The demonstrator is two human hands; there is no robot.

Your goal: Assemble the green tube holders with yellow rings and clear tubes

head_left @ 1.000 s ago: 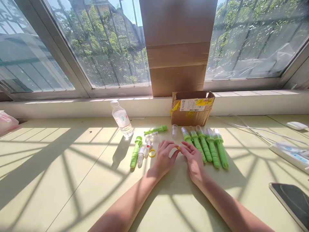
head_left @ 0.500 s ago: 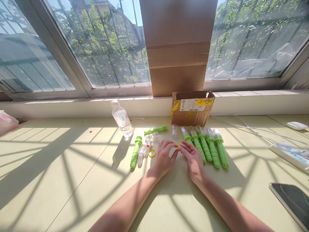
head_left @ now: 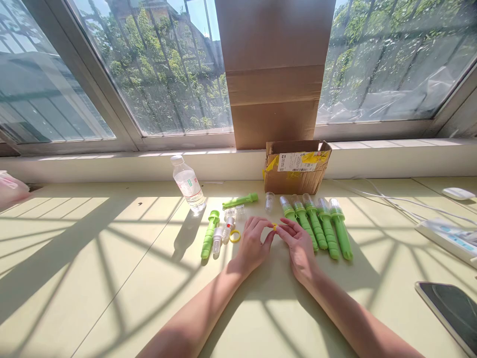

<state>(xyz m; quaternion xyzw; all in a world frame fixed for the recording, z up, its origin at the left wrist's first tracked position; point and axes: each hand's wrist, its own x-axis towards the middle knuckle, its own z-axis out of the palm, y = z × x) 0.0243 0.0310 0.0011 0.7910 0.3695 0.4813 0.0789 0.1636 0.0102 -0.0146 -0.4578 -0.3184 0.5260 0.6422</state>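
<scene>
Between the fingertips of my left hand (head_left: 255, 241) and my right hand (head_left: 300, 244) is a small yellow piece (head_left: 275, 227), mostly hidden by the fingers. Both hands pinch it just above the table. Left of my left hand lies a yellow ring (head_left: 234, 236), beside two small clear tubes with white tops (head_left: 216, 242). A green ribbed plastic handle (head_left: 210, 233) lies further left, and another green handle (head_left: 240, 200) lies behind, near clear plastic caps (head_left: 240, 211). Beyond my right hand, several green handles with clear caps (head_left: 340, 231) lie in a row.
A clear cap (head_left: 269, 201) stands in front of an open cardboard box (head_left: 298, 171). A water bottle (head_left: 189, 185) stands at the back left. On the right are a power strip (head_left: 449, 238), white cables (head_left: 395, 199) and a phone (head_left: 447, 313).
</scene>
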